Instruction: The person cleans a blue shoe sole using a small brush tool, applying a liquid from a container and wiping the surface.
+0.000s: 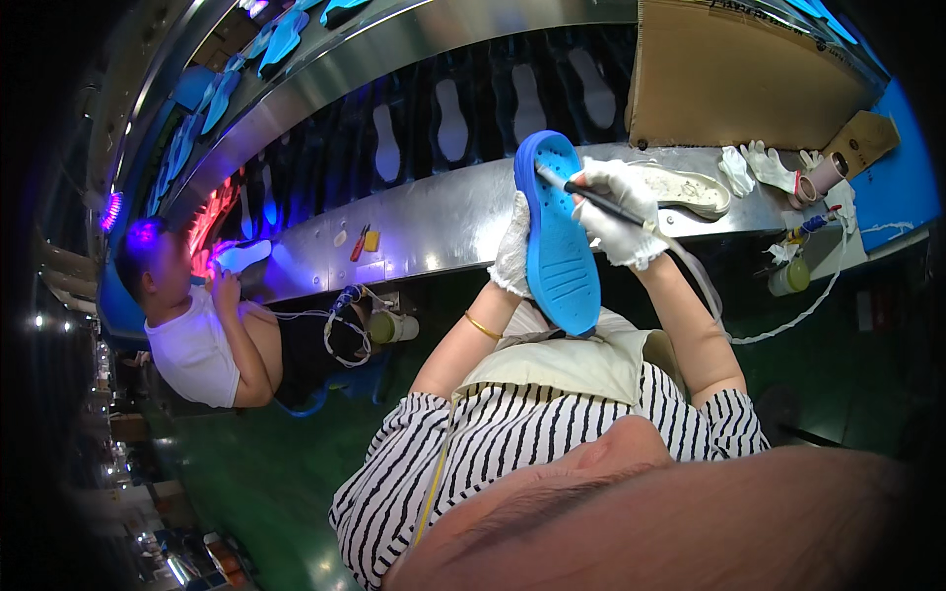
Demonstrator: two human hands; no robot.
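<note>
Your gloved left hand (510, 248) grips the left edge of the blue sole (566, 258), fingers wrapped behind; the sole stands in front of your apron (552, 369), inner face toward you, presumably for visibility. Your right hand (623, 215) is closed pen-fashion on the slim tool (606, 204), likely for fine control; its tip lies at the sole's dotted upper end.
</note>
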